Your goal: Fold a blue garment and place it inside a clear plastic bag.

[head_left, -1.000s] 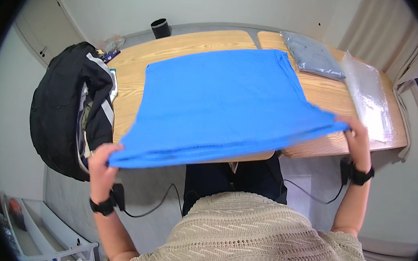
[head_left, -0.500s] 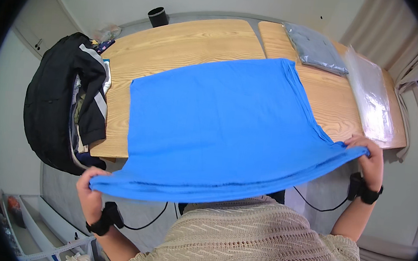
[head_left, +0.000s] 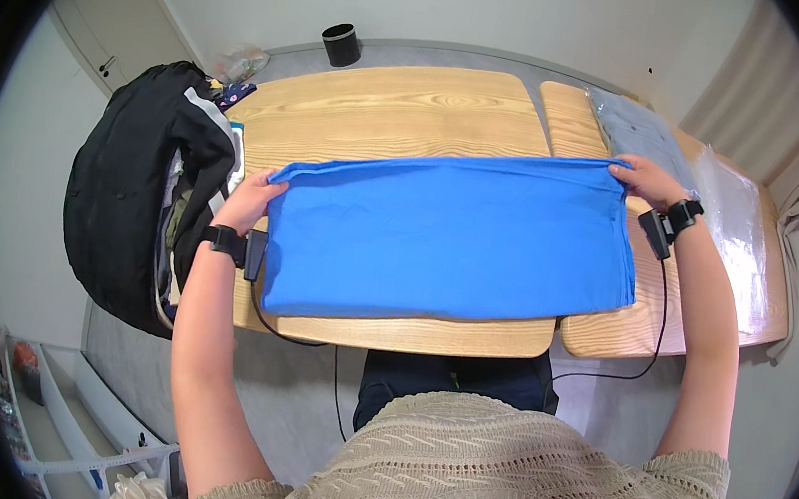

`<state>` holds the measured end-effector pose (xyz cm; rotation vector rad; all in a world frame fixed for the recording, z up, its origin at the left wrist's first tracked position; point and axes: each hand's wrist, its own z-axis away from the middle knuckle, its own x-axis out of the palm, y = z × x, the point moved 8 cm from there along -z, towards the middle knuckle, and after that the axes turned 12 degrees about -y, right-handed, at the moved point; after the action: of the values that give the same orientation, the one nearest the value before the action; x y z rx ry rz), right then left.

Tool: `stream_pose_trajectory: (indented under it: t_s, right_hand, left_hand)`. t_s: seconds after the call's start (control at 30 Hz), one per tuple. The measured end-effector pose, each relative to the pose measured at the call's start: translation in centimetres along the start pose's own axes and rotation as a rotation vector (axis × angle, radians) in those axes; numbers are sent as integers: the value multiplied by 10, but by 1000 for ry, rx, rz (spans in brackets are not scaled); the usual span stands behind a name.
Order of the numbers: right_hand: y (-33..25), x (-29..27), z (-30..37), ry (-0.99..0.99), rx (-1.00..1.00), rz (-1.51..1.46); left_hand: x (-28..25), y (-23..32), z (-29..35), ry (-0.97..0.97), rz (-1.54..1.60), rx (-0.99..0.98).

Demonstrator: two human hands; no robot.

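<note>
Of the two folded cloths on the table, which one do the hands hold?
The blue cloth, gripped at its far corners by left hand and right hand. The grey cloth lies untouched beyond it.

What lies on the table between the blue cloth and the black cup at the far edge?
Only bare wood. In the head view, the table shows nothing between the blue cloth and the black cup.

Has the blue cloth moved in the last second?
Yes. The blue cloth was held over the near edge of the wooden table; now it lies folded in half on it, its held edge carried away from the person.
</note>
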<state>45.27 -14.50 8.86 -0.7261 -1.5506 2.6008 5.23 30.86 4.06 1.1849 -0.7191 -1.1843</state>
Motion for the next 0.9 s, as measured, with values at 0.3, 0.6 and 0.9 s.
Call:
stream_pose_trajectory:
  t_s: [0.3, 0.6, 0.9]
  right_hand:
    - [40, -6, -34, 48, 120, 174]
    - [41, -9, -46, 102, 110, 271]
    - [22, -3, -31, 22, 68, 199]
  left_hand:
    - [8, -17, -14, 48, 32, -148]
    - [5, -11, -26, 111, -189, -283]
    - [-6, -2, -23, 178, -370, -284]
